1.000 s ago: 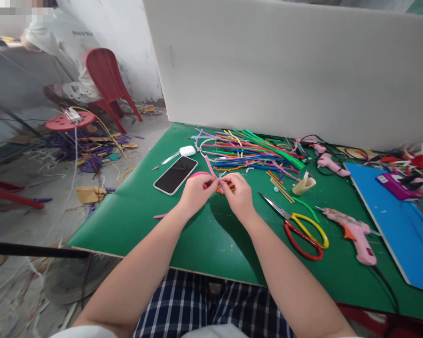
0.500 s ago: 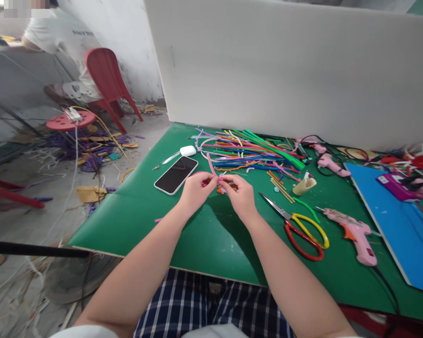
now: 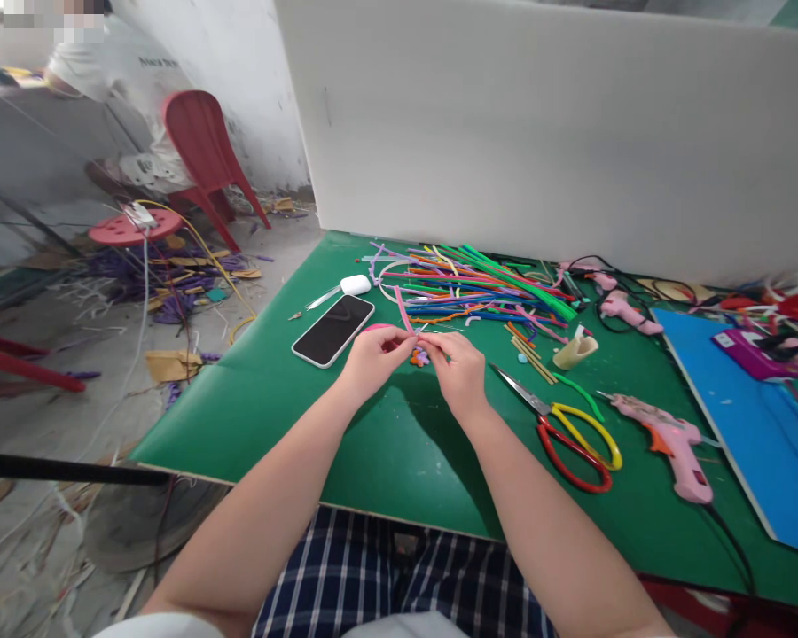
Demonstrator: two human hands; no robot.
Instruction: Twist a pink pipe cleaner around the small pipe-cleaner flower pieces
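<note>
A pink pipe cleaner (image 3: 402,309) rises from between my fingertips over the green table. My left hand (image 3: 376,361) is closed in a pinch on it. Fingertips of my right hand (image 3: 460,370) are pinched together at the same spot, touching the left ones, and seem to hold its lower end, which is mostly hidden. Just below my hands lies a small orange and purple flower-like piece (image 3: 419,357). Beyond them spreads a pile of coloured pipe cleaners (image 3: 485,288). Something bright pink shows partly behind my left hand.
A phone (image 3: 333,330) and a white case (image 3: 355,284) lie to the left. Scissors (image 3: 551,421), a pink glue gun (image 3: 668,439), a beige cup (image 3: 575,350) and a blue board (image 3: 738,416) are on the right. A white panel (image 3: 545,133) stands behind; a person sits far left.
My right hand has shifted slightly right, its fingers still pinched. The pink pipe cleaner has moved a little right, and more of the flower-like piece shows below.
</note>
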